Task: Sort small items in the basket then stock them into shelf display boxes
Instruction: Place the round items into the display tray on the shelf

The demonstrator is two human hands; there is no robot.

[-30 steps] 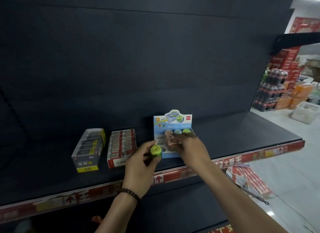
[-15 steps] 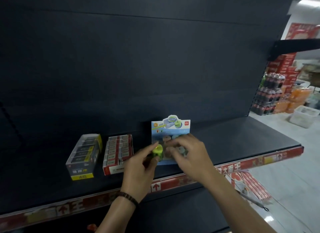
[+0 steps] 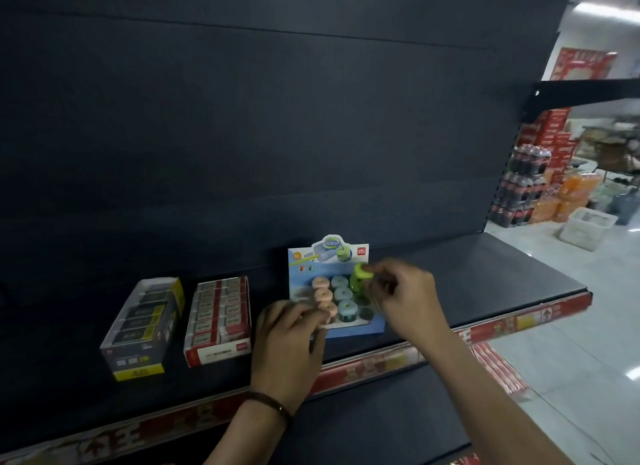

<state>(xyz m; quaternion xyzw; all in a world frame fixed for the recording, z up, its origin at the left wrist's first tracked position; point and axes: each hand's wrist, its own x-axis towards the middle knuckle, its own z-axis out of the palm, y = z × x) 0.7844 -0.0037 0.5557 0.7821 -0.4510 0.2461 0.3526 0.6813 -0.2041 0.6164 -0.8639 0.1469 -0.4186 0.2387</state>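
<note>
A blue display box (image 3: 349,327) of small round sharpeners stands on the dark shelf (image 3: 485,274), with a pink column and a teal column inside. My right hand (image 3: 405,295) pinches a green sharpener (image 3: 361,277) over the box's back right slots. My left hand (image 3: 287,336) is at the box's front left corner, fingers curled against the nearest pink sharpener (image 3: 328,310); whether they hold anything is hidden.
Left of the blue box stand a red and white box of small packs (image 3: 218,319) and a yellow and black box (image 3: 143,322). The shelf's red price strip (image 3: 519,321) runs along its front edge. Stacked drinks and a white crate (image 3: 587,227) sit on the floor at right.
The green sharpener has passed from my left hand to my right hand, which has carried it to the box's back right. My left hand has settled at the front left corner.
</note>
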